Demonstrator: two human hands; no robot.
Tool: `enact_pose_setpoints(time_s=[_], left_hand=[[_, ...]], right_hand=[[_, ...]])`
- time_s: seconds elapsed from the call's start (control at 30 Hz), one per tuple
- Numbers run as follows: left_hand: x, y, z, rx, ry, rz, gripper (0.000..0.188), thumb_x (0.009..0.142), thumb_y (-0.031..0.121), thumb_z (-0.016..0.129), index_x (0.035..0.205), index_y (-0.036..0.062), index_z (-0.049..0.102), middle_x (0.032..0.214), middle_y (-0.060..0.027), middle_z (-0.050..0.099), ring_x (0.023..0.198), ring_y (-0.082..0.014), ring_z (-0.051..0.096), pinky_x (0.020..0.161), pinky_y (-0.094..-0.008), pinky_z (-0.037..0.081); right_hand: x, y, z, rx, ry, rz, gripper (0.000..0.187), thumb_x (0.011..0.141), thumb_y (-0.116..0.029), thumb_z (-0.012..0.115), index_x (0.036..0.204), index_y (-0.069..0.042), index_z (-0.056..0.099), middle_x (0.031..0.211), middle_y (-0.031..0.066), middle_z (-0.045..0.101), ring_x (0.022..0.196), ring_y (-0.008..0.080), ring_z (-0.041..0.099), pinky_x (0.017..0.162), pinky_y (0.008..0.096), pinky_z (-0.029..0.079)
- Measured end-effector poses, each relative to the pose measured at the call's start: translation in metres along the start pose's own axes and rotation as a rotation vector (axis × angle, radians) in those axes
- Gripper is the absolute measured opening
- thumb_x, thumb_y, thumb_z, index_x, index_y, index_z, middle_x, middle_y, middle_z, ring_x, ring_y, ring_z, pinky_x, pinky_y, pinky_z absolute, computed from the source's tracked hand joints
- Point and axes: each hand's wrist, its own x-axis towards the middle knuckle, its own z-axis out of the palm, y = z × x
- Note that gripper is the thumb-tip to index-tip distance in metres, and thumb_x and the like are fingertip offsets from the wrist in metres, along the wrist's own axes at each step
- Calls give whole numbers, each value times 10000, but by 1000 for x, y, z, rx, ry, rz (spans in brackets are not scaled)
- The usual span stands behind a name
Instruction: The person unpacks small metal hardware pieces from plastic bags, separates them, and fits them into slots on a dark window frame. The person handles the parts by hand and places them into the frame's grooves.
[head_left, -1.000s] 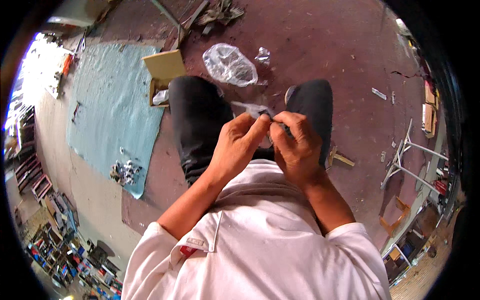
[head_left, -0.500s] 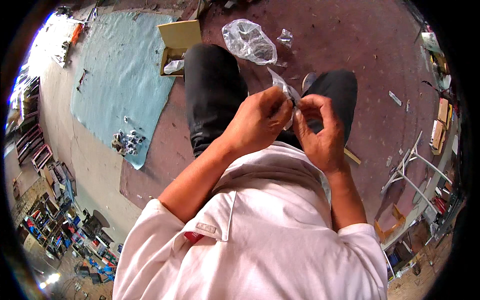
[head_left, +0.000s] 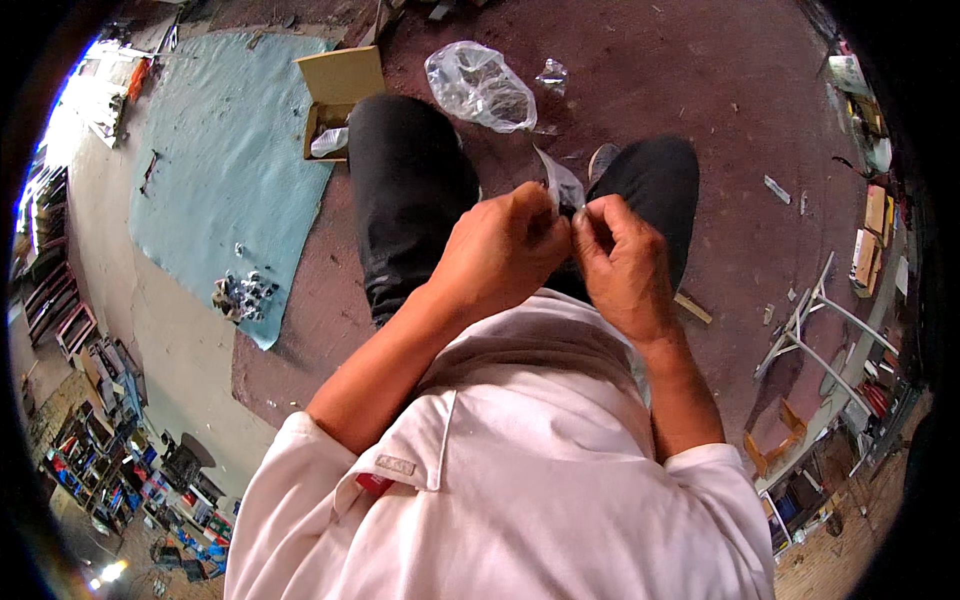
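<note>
Between my knees, both hands meet at a small clear plastic bag (head_left: pixel 563 186). My left hand (head_left: pixel 505 240) pinches its near left side, fingers curled in. My right hand (head_left: pixel 622 255) is closed at its right side, thumb against the fingers. The bag's pointed upper end sticks up beyond the fingers. Something dark shows in or behind the bag between the fingertips, too small to name. The rest of the bag is hidden by my hands.
An open cardboard box (head_left: pixel 340 90) with a plastic bag inside stands beyond my left knee. A large clear plastic bag (head_left: pixel 482 88) lies ahead on the red floor. Small metal parts (head_left: pixel 245 297) are heaped on a blue mat (head_left: pixel 230 150). A white metal frame (head_left: pixel 825 320) stands at right.
My hands have drawn closer together, and the right fingers have curled in more tightly at the small bag. The whole view has shifted slightly.
</note>
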Motion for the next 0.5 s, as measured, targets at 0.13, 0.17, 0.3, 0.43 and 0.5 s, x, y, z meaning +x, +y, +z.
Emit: enact_pose_setpoints(time_s=[0.13,0.17,0.3,0.43,0.5], left_hand=[[1,-5,7,-2,-29,-98,343,963,241,662,774,-17,540,631,-58,508,638,-82,433,541,-329,415],[0,-2,6,31,-46,-121,358,965,249,658,762,-18,535,623,-62,500,633,-84,428,535,-334,410],[0,4,7,185,-9,-70,357,954,221,639,734,-20,493,601,-81,417,617,-86,398,524,-329,392],[0,0,8,31,-25,-97,287,933,159,642,743,-7,504,634,-29,437,651,-75,410,542,-305,394],[0,-4,7,-71,-38,-87,254,927,133,641,749,3,513,660,2,449,673,-65,415,555,-289,396]], right_hand=[[0,-2,-1,80,-20,80,142,966,-131,642,939,-7,579,848,198,671,792,386,689,682,446,530],[-1,0,0,73,-13,62,141,967,-131,640,944,-7,578,849,200,669,795,389,687,684,449,528],[-2,2,0,47,10,32,138,966,-122,632,941,-7,561,854,208,660,813,411,675,696,468,521],[-1,9,-3,-9,47,-14,140,959,-112,628,923,-5,545,850,218,658,807,428,669,687,469,522],[0,12,-7,9,41,4,134,952,-102,628,917,-3,545,834,219,657,780,417,673,671,456,526]])
